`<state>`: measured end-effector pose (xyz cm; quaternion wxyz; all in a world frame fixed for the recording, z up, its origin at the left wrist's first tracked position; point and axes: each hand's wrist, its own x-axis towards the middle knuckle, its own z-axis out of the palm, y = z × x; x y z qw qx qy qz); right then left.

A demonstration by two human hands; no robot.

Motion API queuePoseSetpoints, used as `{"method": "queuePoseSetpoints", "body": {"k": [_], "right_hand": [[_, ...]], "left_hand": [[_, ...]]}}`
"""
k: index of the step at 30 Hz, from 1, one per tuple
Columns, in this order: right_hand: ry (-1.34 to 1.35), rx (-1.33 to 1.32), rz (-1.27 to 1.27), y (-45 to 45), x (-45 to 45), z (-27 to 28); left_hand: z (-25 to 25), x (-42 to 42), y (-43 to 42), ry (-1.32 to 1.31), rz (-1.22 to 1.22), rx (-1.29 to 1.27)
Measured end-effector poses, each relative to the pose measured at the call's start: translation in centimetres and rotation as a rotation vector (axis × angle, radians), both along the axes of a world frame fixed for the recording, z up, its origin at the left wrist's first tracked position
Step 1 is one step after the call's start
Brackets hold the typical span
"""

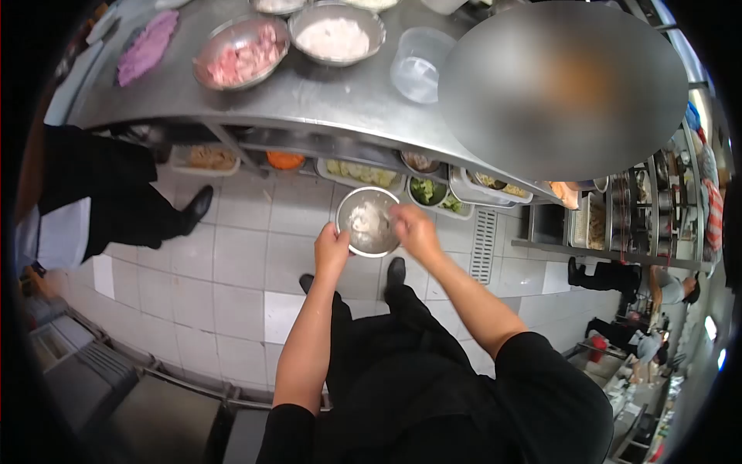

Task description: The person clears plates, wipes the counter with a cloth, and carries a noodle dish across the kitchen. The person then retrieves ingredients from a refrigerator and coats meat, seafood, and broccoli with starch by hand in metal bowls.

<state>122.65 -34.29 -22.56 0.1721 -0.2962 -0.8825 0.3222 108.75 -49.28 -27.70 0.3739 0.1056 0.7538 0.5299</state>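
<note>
A round metal bowl (352,239) with white, pasty-looking contents (365,219) is held in front of me, above the tiled floor. My left hand (331,249) is closed on its near left rim, thumb along the edge. At the right side of the bowl is my right hand (415,231), fingers curled and slightly blurred, reaching over the rim. A greyish smear shows inside the bowl beside those fingers; whether they grip a tool or the rim, I cannot tell.
Ahead runs a steel counter (325,100) with a bowl of raw meat pieces (246,58), a bowl of white powder (334,39) and a clear plastic container (421,66). Vegetable trays (362,173) sit beneath. Another person (108,193) stands at left. A floor drain (483,246) lies right.
</note>
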Motion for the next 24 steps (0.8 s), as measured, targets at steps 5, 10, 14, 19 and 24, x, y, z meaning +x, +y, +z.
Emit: {"method": "queuePoseSetpoints", "body": {"k": [5,10,14,19,24], "right_hand": [[-0.119,0.024,-0.086,8.9,3.8,-4.5],[-0.131,-0.047,-0.067,11.3,5.9,-2.6],[0.106,-0.078,0.035,11.7,6.2,7.2],[0.298,0.268,-0.106,23.3,2.0,20.9],[-0.297,0.131,0.007,36.3,-6.9,20.6]], "left_hand": [[-5.0,4.2,4.1,-0.071,0.007,0.006],[-7.9,8.7,7.7,-0.080,0.100,0.089],[0.5,9.8,8.7,-0.076,0.057,0.073],[12.3,8.7,10.8,-0.106,0.003,0.136],[18.3,6.7,14.0,0.045,-0.034,0.250]]}}
